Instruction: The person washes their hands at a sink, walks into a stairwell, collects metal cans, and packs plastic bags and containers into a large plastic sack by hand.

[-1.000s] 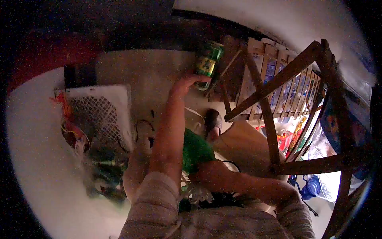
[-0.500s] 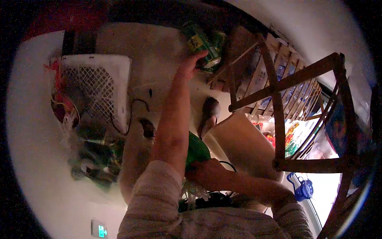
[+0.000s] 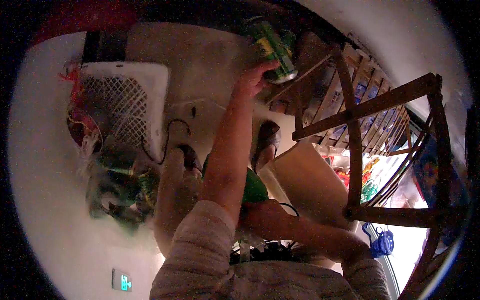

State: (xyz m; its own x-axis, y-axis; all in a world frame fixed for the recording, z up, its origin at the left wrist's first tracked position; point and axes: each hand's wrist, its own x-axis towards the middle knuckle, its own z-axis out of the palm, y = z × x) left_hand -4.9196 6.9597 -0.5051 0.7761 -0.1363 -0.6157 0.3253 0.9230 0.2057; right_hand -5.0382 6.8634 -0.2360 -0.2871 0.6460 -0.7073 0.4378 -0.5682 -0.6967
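Observation:
My left hand reaches out over the floor, closed around a green drink can with a yellow label. The can is tilted, its silvery end towards me. Behind it shows a second green can-like shape, partly hidden; whether it touches the first I cannot tell. My right hand stays low near my lap, in shadow, its fingers closed at the lower edge of a green bag-like thing. My left forearm hides part of that thing. Some clear plastic hangs below the right hand.
A white plastic basket stands at left, with a dark, glossy bundle nearer me. A wooden folding rack rises close on my right. Near my feet are dark shoes and a thin cord. A blue item hangs at right.
My left hand and the can have shifted a little right and up in the view. The rest of the scene has also shifted slightly. My right hand keeps its place at the green bag-like thing.

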